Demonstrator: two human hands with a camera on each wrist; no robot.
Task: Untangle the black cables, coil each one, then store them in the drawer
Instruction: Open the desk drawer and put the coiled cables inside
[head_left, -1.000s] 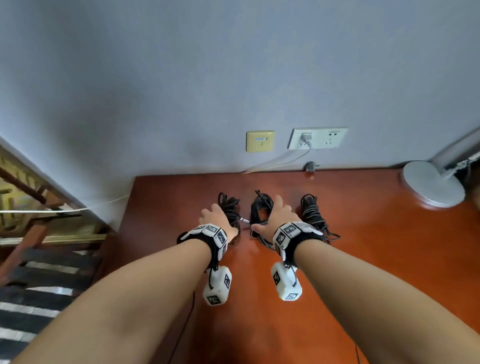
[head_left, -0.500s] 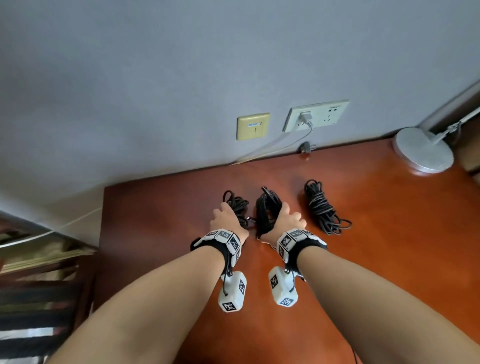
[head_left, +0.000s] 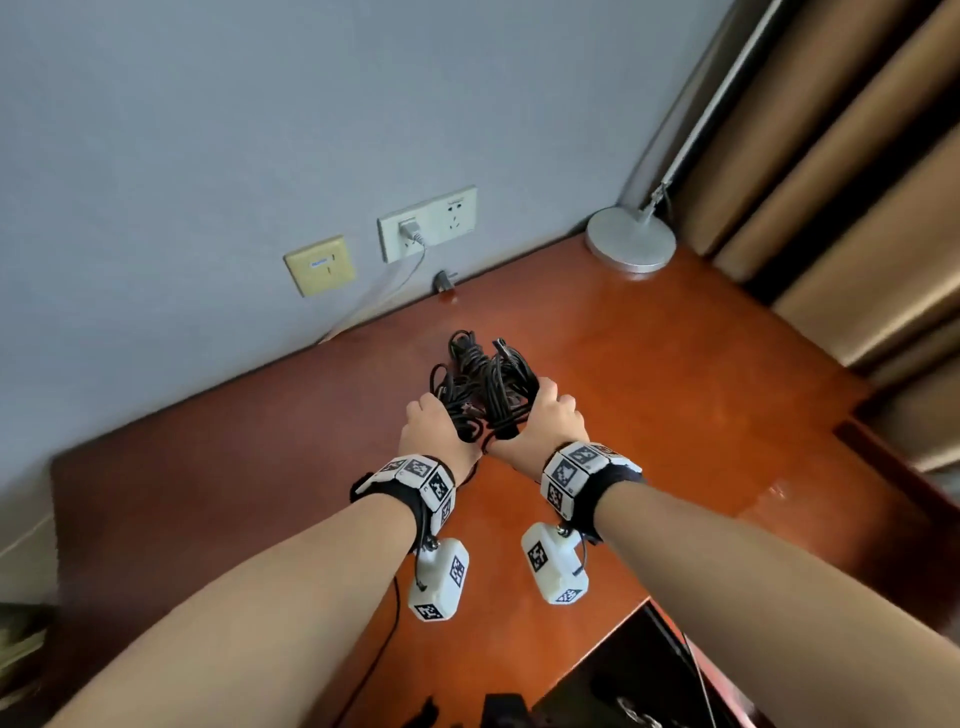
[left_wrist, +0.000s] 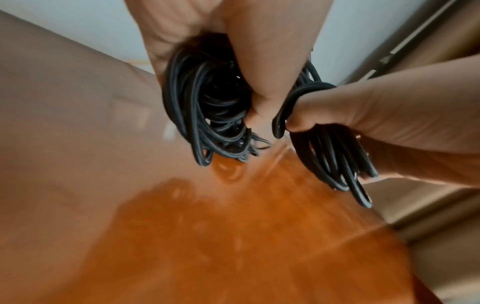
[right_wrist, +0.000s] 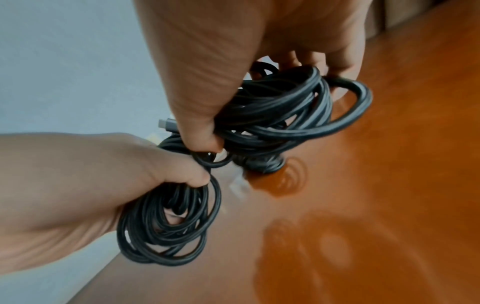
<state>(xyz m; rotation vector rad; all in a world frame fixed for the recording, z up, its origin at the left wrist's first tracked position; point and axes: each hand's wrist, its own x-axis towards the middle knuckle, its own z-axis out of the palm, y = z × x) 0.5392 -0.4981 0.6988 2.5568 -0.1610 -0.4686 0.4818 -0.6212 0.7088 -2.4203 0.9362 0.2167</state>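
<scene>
Left hand (head_left: 434, 434): fingers curled round one black cable coil (left_wrist: 207, 107).
Right hand (head_left: 545, 423): fingers clenched on the other coils (right_wrist: 283, 115).
Where: cables lifted clear of the tabletop (head_left: 675, 395).
Handling: light, floppy; loops likely slip, so grip across the whole bundle.

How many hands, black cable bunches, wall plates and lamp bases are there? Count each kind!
Hands: 2, left hand and right hand.
Black cable bunches: 2, left bunch and right bunch, one gripped in each hand.
Wall plates: 2, yellow plate and white socket plate.
Lamp bases: 1, silver lamp base.
Total: 7.
</scene>
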